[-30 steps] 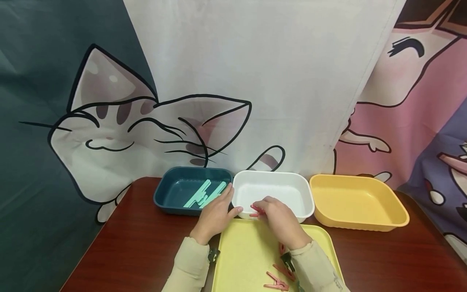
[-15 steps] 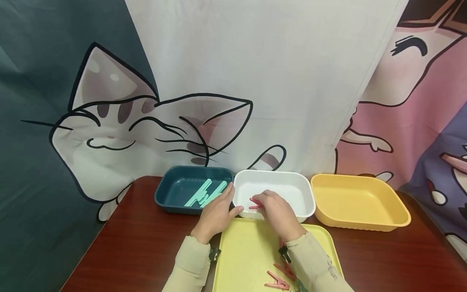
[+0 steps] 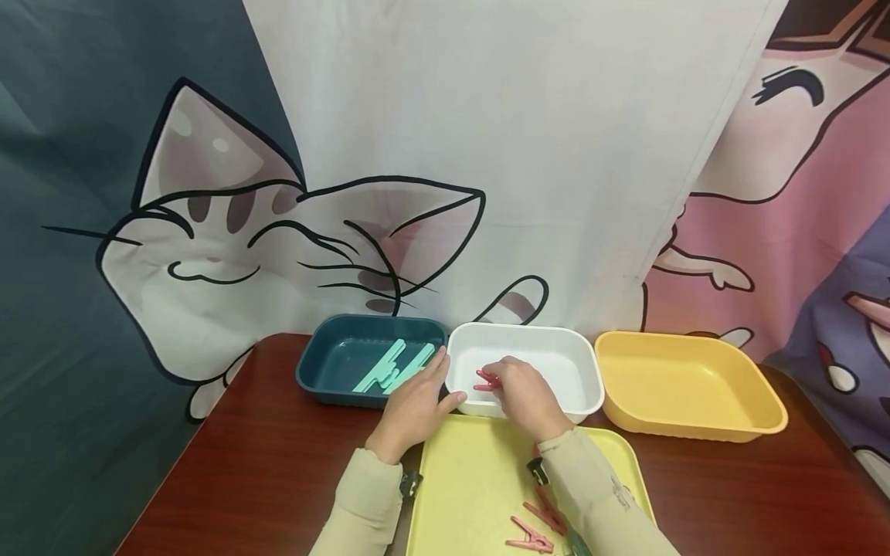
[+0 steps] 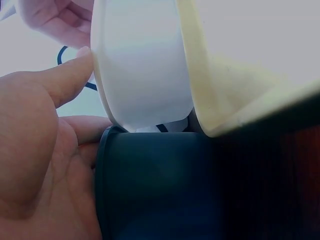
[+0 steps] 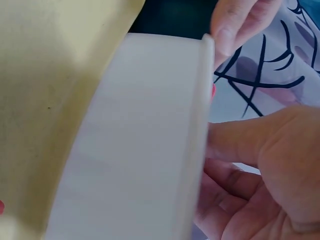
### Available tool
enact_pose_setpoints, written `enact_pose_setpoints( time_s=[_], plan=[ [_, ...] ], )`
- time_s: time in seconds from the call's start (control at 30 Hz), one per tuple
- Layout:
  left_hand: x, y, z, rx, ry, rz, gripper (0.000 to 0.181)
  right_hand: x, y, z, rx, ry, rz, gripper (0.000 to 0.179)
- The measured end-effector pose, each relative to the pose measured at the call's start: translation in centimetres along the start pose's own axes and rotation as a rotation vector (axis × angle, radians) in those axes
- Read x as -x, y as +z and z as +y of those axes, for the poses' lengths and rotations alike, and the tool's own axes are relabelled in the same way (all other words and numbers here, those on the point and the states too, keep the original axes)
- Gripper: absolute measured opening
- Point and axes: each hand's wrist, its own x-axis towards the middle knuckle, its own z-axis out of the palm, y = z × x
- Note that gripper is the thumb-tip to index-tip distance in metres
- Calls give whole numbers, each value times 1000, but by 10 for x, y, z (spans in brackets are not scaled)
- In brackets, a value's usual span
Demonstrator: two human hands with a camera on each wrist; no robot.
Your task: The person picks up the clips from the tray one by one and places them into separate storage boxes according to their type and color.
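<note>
My right hand [image 3: 528, 398] pinches a red clothespin [image 3: 488, 381] inside the white bin [image 3: 591, 390], below its rim. In the right wrist view the bin's wall [image 5: 135, 135] hides the fingertips and all but a speck of the clothespin. My left hand [image 3: 416, 405] rests with straight fingers on the rims where the dark teal bin [image 3: 327, 398] and the white bin meet; the left wrist view shows its thumb at the white rim. Two mint-green bag clips [image 3: 378, 367] lie in the teal bin. Several pink clothespins [image 3: 531, 537] lie on the yellow tray [image 3: 466, 479], partly under my right sleeve.
A yellow bin [image 3: 681, 386] stands right of the white one, all three bins in a row at the back of the brown table [image 3: 264, 448]. Close behind them hangs a printed cloth [image 3: 528, 154]. A green item [image 3: 577, 543] shows by my right forearm on the tray.
My right hand has moved forward, away from me, and deeper into the white bin with the red clothespin. The left hand stays at the same rims.
</note>
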Motion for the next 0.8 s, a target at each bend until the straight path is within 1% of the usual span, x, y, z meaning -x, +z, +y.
enact_pose_setpoints(
  time_s=[0.13,0.47,0.8],
  plan=[
    [0,0,1,3,-3,-4,73,-4,3,4,-27,8,-7,21],
    [0,-1,1,0,-3,-2,73,-14,10,10,-96,65,-85,20],
    [0,0,1,6,-7,-5,74,-22,17,14,-91,88,-172,22]
  ],
)
